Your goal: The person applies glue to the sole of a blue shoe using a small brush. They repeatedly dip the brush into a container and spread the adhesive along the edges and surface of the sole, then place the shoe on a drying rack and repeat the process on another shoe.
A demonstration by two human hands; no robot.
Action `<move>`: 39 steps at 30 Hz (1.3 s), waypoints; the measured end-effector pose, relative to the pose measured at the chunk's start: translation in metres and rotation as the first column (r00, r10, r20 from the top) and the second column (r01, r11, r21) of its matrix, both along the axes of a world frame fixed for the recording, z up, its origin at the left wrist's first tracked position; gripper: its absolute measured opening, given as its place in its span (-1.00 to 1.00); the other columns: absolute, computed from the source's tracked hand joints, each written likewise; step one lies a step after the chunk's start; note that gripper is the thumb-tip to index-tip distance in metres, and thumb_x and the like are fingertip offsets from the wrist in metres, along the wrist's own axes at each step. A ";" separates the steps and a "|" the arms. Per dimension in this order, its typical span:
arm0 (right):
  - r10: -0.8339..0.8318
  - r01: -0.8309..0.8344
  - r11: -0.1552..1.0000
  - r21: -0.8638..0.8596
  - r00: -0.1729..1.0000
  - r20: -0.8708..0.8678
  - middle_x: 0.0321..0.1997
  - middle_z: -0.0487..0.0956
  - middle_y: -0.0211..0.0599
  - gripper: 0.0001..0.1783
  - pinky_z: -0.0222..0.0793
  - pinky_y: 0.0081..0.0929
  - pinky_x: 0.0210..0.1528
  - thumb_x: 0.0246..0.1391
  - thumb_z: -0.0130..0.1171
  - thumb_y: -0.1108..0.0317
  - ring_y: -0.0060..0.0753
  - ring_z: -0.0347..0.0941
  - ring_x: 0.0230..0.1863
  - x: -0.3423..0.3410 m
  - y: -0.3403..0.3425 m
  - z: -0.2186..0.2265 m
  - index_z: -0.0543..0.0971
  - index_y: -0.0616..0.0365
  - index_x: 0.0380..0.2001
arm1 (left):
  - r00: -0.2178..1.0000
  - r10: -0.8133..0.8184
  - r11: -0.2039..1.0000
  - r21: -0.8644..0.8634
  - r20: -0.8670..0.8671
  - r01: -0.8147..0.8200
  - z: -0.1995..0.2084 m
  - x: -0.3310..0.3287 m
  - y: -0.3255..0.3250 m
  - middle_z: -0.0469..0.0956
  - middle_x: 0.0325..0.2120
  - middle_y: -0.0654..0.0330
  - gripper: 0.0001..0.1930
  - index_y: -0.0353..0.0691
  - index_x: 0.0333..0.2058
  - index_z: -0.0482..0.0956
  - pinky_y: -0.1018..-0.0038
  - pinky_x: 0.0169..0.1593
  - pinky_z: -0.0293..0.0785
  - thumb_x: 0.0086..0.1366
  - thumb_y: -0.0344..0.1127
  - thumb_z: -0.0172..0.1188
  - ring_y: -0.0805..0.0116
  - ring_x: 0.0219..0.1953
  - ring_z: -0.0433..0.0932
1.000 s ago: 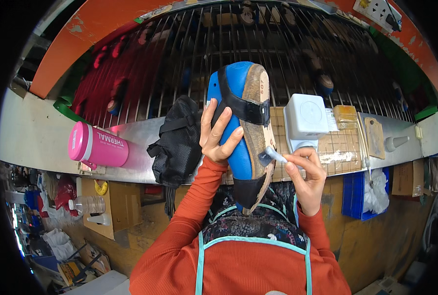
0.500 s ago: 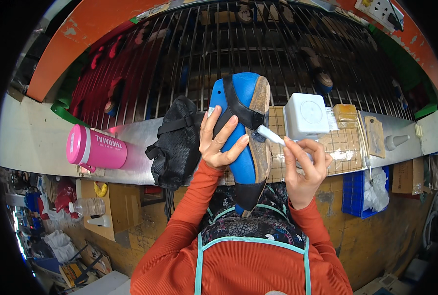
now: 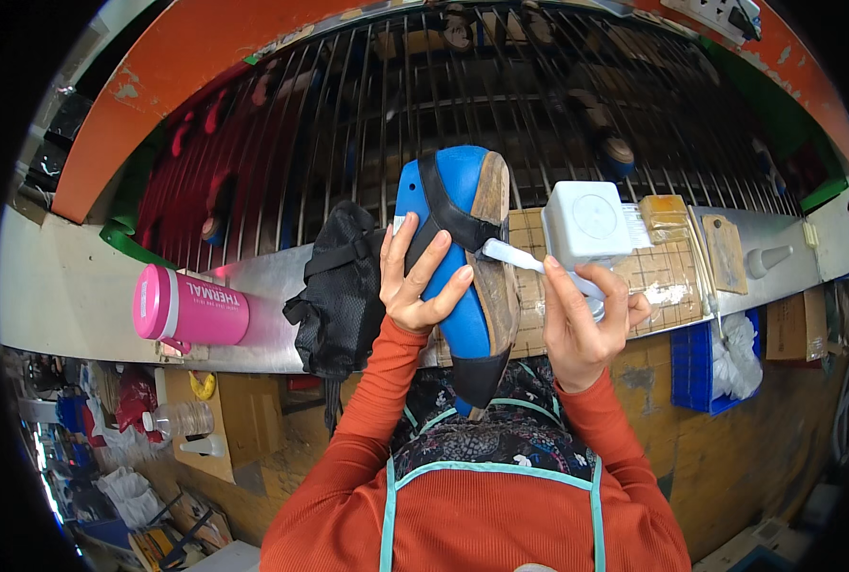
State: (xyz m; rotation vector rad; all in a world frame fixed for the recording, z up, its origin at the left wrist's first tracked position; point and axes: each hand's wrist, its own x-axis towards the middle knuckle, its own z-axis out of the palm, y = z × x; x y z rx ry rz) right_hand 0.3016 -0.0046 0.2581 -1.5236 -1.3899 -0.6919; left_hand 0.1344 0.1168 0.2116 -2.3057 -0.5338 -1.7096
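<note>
A blue shoe last (image 3: 461, 307) stands on its side above the bench edge, with a brown insole (image 3: 494, 286) along its right face. A black strap (image 3: 446, 205) wraps over its upper part, and a black piece covers its lower end. My left hand (image 3: 415, 281) grips the last from the left, fingers spread over the blue side. Between the fingers and thumb of my right hand (image 3: 586, 319) is a slim white brush (image 3: 518, 255). Its tip meets the strap's end at the insole edge; the bristles are too small to make out.
Right of the last, a white square container (image 3: 586, 221) stands on a grid-marked board (image 3: 667, 276), beside an amber block (image 3: 665, 217). A black mesh bag (image 3: 334, 296) and pink thermal mug (image 3: 196, 305) are at left. Beyond lies a rack of metal bars (image 3: 348, 124).
The last has shifted slightly left with my left hand. My right hand has moved a little left and down, and the brush lies higher along the strap's end, showing more of its handle.
</note>
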 end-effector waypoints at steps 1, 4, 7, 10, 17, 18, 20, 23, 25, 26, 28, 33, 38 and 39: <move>0.005 -0.005 1.000 0.016 1.000 -0.001 -0.25 0.49 -0.53 -0.54 -0.10 -0.43 -0.18 -0.28 0.44 0.45 -0.56 0.36 -0.35 0.002 0.002 0.000 0.72 -0.19 -0.19 | 1.000 -0.007 1.000 0.000 -0.003 0.007 0.000 0.000 0.000 0.55 0.03 0.19 -0.57 0.25 -0.12 0.56 -0.12 0.15 0.35 0.01 -0.35 0.36 -0.20 0.09 0.48; 0.101 -0.100 0.995 0.031 0.994 -0.035 -0.27 0.52 -0.51 -0.59 -0.08 -0.43 -0.18 -0.25 0.44 0.43 -0.56 0.39 -0.33 0.011 0.006 0.005 0.72 -0.17 -0.21 | 0.999 -0.043 0.999 -0.012 0.000 0.043 0.002 0.000 0.001 0.55 0.03 0.18 -0.57 0.25 -0.12 0.56 -0.12 0.15 0.35 0.01 -0.35 0.36 -0.20 0.09 0.48; 0.222 -0.228 0.972 -0.060 0.971 -0.093 -0.31 0.54 -0.50 -0.65 -0.06 -0.42 -0.18 -0.20 0.42 0.40 -0.58 0.40 -0.32 0.023 0.005 0.013 0.72 -0.14 -0.24 | 0.997 -0.075 0.997 -0.016 0.025 0.076 0.003 0.001 0.003 0.55 0.03 0.17 -0.57 0.24 -0.12 0.56 -0.13 0.14 0.35 0.00 -0.35 0.37 -0.19 0.09 0.48; 0.303 -0.323 0.932 -0.163 0.943 -0.135 -0.36 0.55 -0.52 -0.72 -0.04 -0.43 -0.20 -0.16 0.40 0.37 -0.60 0.39 -0.35 0.033 0.005 0.022 0.73 -0.11 -0.27 | 0.996 -0.084 0.996 -0.007 0.029 0.084 0.005 0.002 0.007 0.56 0.02 0.16 -0.58 0.22 -0.13 0.57 -0.14 0.14 0.36 0.00 -0.35 0.37 -0.19 0.09 0.48; 0.410 -0.454 0.854 -0.256 0.888 -0.206 -0.38 0.56 -0.54 -0.79 -0.04 -0.47 -0.24 -0.12 0.38 0.34 -0.61 0.36 -0.41 0.046 0.006 0.033 0.74 -0.09 -0.31 | 0.993 -0.097 0.995 0.015 0.072 0.096 0.010 0.005 0.011 0.57 0.01 0.12 -0.59 0.16 -0.13 0.57 -0.10 0.14 0.38 0.00 -0.38 0.38 -0.20 0.08 0.49; 0.420 -0.468 0.842 -0.268 0.881 -0.218 -0.38 0.56 -0.54 -0.79 -0.04 -0.47 -0.24 -0.11 0.38 0.34 -0.61 0.35 -0.41 0.047 0.005 0.033 0.74 -0.09 -0.31 | 0.992 -0.097 0.995 0.011 0.075 0.096 0.011 0.006 0.011 0.57 0.01 0.12 -0.59 0.15 -0.14 0.57 -0.09 0.14 0.38 0.00 -0.38 0.38 -0.20 0.08 0.49; 0.432 -0.493 0.820 -0.292 0.867 -0.249 -0.38 0.56 -0.53 -0.80 -0.04 -0.48 -0.24 -0.10 0.38 0.34 -0.61 0.35 -0.43 0.049 0.003 0.032 0.74 -0.09 -0.31 | 0.992 -0.097 0.995 0.008 0.082 0.096 0.012 0.006 0.012 0.57 0.00 0.12 -0.60 0.14 -0.14 0.58 -0.09 0.14 0.38 0.00 -0.39 0.38 -0.20 0.08 0.49; 0.444 -0.536 0.787 -0.307 0.836 -0.321 -0.38 0.56 -0.52 -0.81 -0.03 -0.48 -0.24 -0.09 0.38 0.33 -0.61 0.33 -0.44 0.052 0.001 0.029 0.74 -0.07 -0.31 | 0.991 -0.095 0.995 0.022 0.089 0.094 0.013 0.007 0.014 0.57 -0.01 0.10 -0.62 0.12 -0.15 0.58 -0.08 0.13 0.40 0.02 -0.39 0.37 -0.19 0.08 0.49; 0.454 -0.580 0.762 -0.288 0.796 -0.400 -0.38 0.56 -0.50 -0.81 -0.02 -0.48 -0.24 -0.09 0.38 0.32 -0.61 0.33 -0.45 0.051 0.001 0.024 0.74 -0.05 -0.32 | 0.990 -0.094 0.995 0.030 0.102 0.092 0.012 0.008 0.016 0.58 -0.01 0.08 -0.63 0.11 -0.15 0.58 -0.09 0.13 0.40 0.03 -0.38 0.37 -0.19 0.09 0.49; 0.458 -0.589 0.753 -0.295 0.790 -0.408 -0.38 0.56 -0.47 -0.81 0.07 -0.52 -0.27 -0.08 0.37 0.36 -0.61 0.34 -0.45 0.052 0.000 0.022 0.74 0.00 -0.31 | 0.990 -0.093 0.995 0.032 0.108 0.090 0.012 0.009 0.016 0.58 -0.01 0.08 -0.63 0.10 -0.14 0.58 -0.09 0.13 0.40 0.04 -0.38 0.36 -0.19 0.09 0.48; 0.470 -0.610 0.733 -0.300 0.774 -0.425 -0.37 0.55 -0.41 -0.81 0.27 -0.58 -0.33 -0.07 0.37 0.43 -0.61 0.38 -0.47 0.052 -0.002 0.018 0.73 0.10 -0.30 | 0.988 -0.087 0.996 0.031 0.128 0.084 0.011 0.011 0.017 0.57 0.00 0.06 -0.63 0.10 -0.13 0.57 -0.10 0.15 0.38 0.06 -0.36 0.36 -0.19 0.10 0.47; 0.466 -0.624 0.730 -0.279 0.753 -0.464 -0.35 0.53 -0.37 -0.81 0.34 -0.65 -0.37 -0.06 0.36 0.48 -0.59 0.42 -0.42 0.047 -0.012 0.010 0.72 0.15 -0.30 | 0.985 -0.057 0.998 0.026 0.160 0.054 0.009 0.013 0.018 0.55 0.02 0.03 -0.63 0.09 -0.10 0.57 -0.10 0.15 0.37 0.07 -0.33 0.35 -0.21 0.11 0.46; 0.421 -0.639 0.753 -0.156 0.651 -0.632 -0.38 0.55 -0.45 -0.81 0.09 -0.58 -0.20 -0.07 0.38 0.39 -0.63 0.37 -0.53 0.034 -0.020 -0.001 0.74 0.04 -0.30 | 0.985 -0.032 0.999 -0.014 0.171 0.035 0.006 0.013 0.013 0.55 0.03 0.02 -0.63 0.05 -0.11 0.56 -0.07 0.17 0.37 0.07 -0.37 0.35 -0.21 0.12 0.45; 0.415 -0.632 0.758 -0.160 0.657 -0.629 -0.38 0.55 -0.46 -0.81 0.08 -0.57 -0.19 -0.08 0.38 0.39 -0.62 0.37 -0.51 0.033 -0.021 -0.002 0.74 0.04 -0.30 | 0.985 -0.027 0.999 -0.020 0.173 0.031 0.006 0.013 0.012 0.54 0.03 0.02 -0.63 0.04 -0.11 0.56 -0.07 0.17 0.37 0.07 -0.37 0.35 -0.21 0.13 0.44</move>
